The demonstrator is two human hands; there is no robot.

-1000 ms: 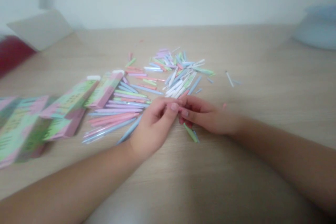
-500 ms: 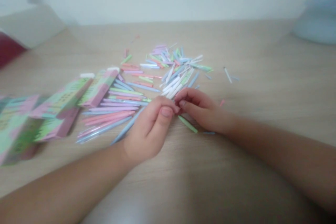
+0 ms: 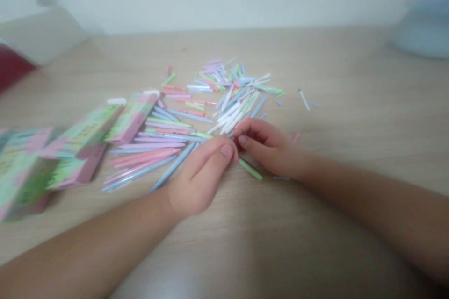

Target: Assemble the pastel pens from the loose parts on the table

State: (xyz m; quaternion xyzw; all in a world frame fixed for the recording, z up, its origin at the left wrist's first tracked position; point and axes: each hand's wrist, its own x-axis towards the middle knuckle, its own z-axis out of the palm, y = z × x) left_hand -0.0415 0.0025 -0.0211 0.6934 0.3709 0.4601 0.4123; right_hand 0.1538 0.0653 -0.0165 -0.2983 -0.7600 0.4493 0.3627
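My left hand (image 3: 205, 173) is closed, its thumb pressed along the curled index finger. Whatever it grips is too small or hidden to name. Touching or almost touching it, my right hand (image 3: 268, 147) has its fingers curled and thumb bent toward them; what they hold cannot be made out. A green stick-like piece (image 3: 250, 169) pokes out below and between the hands. Beyond them lies a loose pile of white pieces (image 3: 229, 117) mixed with blue and green ones. Left of my left hand, long pink, purple and blue pen-like sticks (image 3: 150, 154) are spread side by side.
Printed pink and green boxes (image 3: 87, 126) lie at the left of the wooden table (image 3: 280, 243). A white and red object (image 3: 45, 32) is at the back left, a pale blue one (image 3: 423, 30) at the back right. Small pieces (image 3: 304, 100) are scattered right of the pile.
My left hand has shifted slightly down, and its thumb has moved a little right and down. My right hand has hardly moved.
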